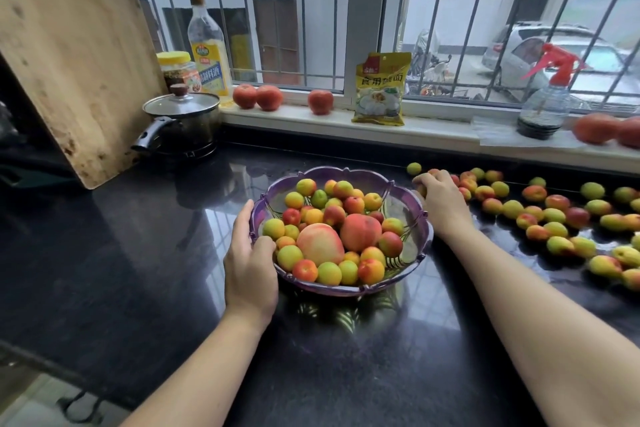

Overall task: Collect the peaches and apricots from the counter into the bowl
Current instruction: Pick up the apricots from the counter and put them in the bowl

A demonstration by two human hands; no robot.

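A purple scalloped bowl (412, 246) stands on the black counter, holding two large peaches (320, 243) and several small apricots (343, 189). My left hand (249, 253) grips the bowl's left rim, thumb inside the edge. My right hand (441, 199) rests palm down on the counter just right of the bowl, fingers curled over apricots at the near end of a spread; what it holds is hidden. Several loose apricots (554, 217) lie scattered across the counter to the right. Three peaches (320, 101) sit on the windowsill, and more peaches (595, 128) sit at its right end.
A lidded steel pot (181, 121) stands at the back left beside a leaning wooden board (69, 55). On the sill are an oil bottle (207, 48), a jar (176, 68), a yellow packet (381, 88) and a red-topped spray bottle (547, 94).
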